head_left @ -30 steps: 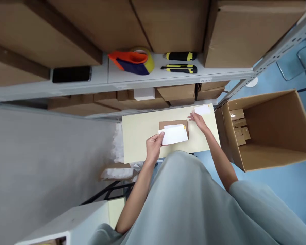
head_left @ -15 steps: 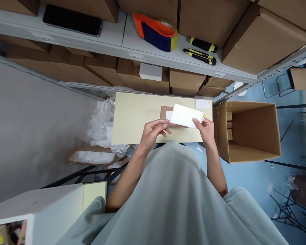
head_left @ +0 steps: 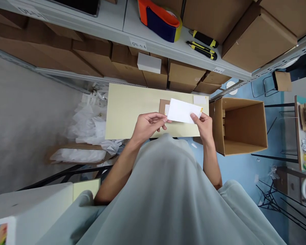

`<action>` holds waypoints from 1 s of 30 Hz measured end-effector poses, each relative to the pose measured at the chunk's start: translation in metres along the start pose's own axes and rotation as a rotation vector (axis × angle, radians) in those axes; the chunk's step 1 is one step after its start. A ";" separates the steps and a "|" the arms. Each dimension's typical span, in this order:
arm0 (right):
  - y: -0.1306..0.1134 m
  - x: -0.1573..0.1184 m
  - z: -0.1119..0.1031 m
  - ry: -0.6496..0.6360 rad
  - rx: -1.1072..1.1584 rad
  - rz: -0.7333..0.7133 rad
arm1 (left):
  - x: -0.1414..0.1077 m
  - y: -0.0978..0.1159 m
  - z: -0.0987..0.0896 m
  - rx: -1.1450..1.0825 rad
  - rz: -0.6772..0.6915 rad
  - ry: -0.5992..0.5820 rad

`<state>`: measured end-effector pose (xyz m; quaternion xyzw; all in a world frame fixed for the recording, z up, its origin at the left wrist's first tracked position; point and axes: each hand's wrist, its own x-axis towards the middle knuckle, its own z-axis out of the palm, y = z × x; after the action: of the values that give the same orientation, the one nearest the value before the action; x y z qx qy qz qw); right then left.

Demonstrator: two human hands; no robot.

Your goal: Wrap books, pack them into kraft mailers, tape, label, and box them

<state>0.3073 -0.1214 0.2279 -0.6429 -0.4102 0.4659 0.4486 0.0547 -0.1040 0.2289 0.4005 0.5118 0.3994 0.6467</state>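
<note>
A blank white label [head_left: 184,111] with a small orange-yellow corner mark is held up over the pale yellow table [head_left: 132,112]. My right hand [head_left: 204,126] is closed on its right end, thumb on top. At the label's lower left corner, thumb and index finger of my left hand [head_left: 149,125] pinch together, the other fingers loosely curled. Beneath it lies a flat brown cardboard piece [head_left: 163,105] with a white patch, mostly hidden by the label. A similar white slip [head_left: 200,99] rests at the table's back right corner.
A tall open cardboard box [head_left: 242,148] stands right of the table. White plastic bags [head_left: 86,119] are heaped at the left. Above the table's back, a shelf [head_left: 158,47] carries boxes, a tape dispenser [head_left: 160,25] and utility knives [head_left: 202,50].
My left thumb and index finger have closed together at the label's left corner. The camera view has shifted, bringing more of the right-hand side into sight.
</note>
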 end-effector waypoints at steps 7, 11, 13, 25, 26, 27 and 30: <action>0.009 -0.002 0.037 0.054 -0.367 -0.111 | -0.005 -0.001 -0.011 0.003 0.043 -0.048; -0.020 -0.030 0.058 -0.078 -0.369 -0.335 | -0.007 -0.002 -0.019 0.026 0.030 -0.041; -0.034 -0.041 0.067 -0.141 -0.352 -0.392 | -0.009 -0.002 -0.022 0.049 0.036 -0.038; -0.041 -0.025 0.107 -0.026 -0.259 -0.381 | 0.003 -0.005 -0.058 0.114 0.063 0.026; -0.039 -0.021 0.107 -0.002 -0.233 -0.354 | 0.008 -0.009 -0.067 0.113 0.060 0.052; -0.036 -0.017 0.108 0.020 -0.212 -0.322 | 0.013 -0.014 -0.076 0.111 0.054 0.076; -0.029 -0.009 0.111 0.068 -0.159 -0.229 | 0.029 -0.033 -0.109 0.095 0.003 0.139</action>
<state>0.1948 -0.1007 0.2391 -0.6409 -0.5012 0.3554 0.4601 -0.0447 -0.0773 0.1719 0.4028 0.5732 0.4025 0.5892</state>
